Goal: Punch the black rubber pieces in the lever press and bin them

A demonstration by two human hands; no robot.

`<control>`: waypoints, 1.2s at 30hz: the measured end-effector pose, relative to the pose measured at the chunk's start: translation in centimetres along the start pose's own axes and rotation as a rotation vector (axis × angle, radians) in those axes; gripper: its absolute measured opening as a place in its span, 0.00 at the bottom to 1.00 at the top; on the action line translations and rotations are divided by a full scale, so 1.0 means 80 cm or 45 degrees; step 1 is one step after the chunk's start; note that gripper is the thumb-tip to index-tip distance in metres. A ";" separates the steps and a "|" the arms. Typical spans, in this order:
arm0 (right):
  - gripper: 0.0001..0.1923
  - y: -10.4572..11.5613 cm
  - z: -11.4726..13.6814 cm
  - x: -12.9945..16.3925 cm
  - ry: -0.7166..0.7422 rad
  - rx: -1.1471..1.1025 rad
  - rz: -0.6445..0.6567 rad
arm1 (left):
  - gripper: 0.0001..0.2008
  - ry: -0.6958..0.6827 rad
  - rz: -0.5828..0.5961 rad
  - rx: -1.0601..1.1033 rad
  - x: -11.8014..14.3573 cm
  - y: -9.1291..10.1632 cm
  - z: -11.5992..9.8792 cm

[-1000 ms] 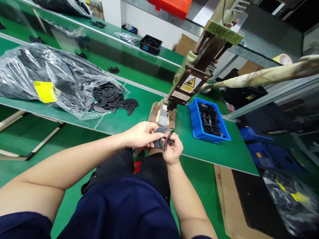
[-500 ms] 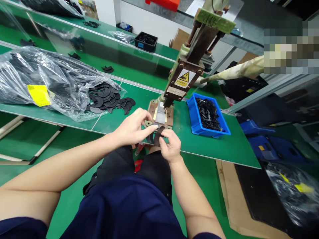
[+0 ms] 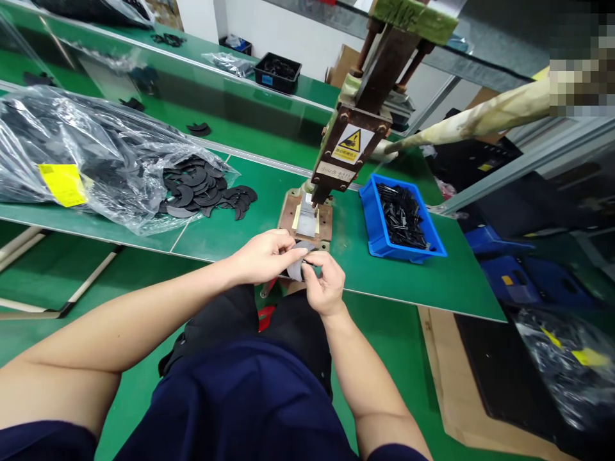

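Both hands, left hand [image 3: 264, 256] and right hand [image 3: 327, 285], pinch one dark curved piece [image 3: 298, 267] in a shared grip at the table [image 3: 230, 224] edge, just before the press [image 3: 307, 221], apparently for alignment.

Blue bin [image 3: 379, 230] of black parts beside the press [image 3: 353, 137]; plastic bag [image 3: 86, 153] on green table [image 3: 432, 282].

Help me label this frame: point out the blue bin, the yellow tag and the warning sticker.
blue bin [image 3: 372, 224]: head view, left wall.
yellow tag [image 3: 62, 184]: head view, its middle.
warning sticker [image 3: 352, 144]: head view, its middle.
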State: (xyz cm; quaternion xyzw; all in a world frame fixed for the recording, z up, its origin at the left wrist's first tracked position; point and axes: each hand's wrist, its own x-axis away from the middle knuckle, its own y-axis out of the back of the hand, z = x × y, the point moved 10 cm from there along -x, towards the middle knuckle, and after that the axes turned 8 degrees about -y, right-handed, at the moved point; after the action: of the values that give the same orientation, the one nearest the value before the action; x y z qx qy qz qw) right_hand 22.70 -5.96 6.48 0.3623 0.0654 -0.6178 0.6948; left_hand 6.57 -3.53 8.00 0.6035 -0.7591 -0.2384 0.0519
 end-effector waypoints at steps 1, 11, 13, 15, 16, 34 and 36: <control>0.09 0.002 -0.002 0.001 -0.009 -0.016 -0.011 | 0.18 0.023 -0.037 0.064 0.001 0.003 0.006; 0.18 0.031 -0.058 -0.006 -0.147 -0.008 -0.081 | 0.22 0.361 0.015 0.653 -0.012 -0.003 0.082; 0.19 0.062 -0.091 -0.007 -0.236 0.038 -0.187 | 0.19 0.433 -0.223 0.683 -0.032 0.030 0.118; 0.16 0.092 -0.124 -0.004 -0.324 0.084 -0.284 | 0.15 0.555 -0.397 0.750 -0.057 0.056 0.161; 0.16 0.103 -0.138 -0.001 -0.364 0.104 -0.319 | 0.14 0.623 -0.467 0.766 -0.072 0.067 0.182; 0.11 0.119 -0.175 0.015 -0.487 0.160 -0.360 | 0.09 0.468 -0.775 0.391 -0.245 0.146 0.250; 0.12 0.115 -0.167 0.012 -0.465 0.152 -0.340 | 0.17 0.302 -0.625 0.187 -0.209 0.123 0.219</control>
State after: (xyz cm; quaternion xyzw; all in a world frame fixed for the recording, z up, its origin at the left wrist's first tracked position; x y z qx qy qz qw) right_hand 36.04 0.83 0.08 0.2730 -0.0506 -0.7623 0.5846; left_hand -4.14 19.00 0.20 0.7952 -0.5940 -0.1158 0.0371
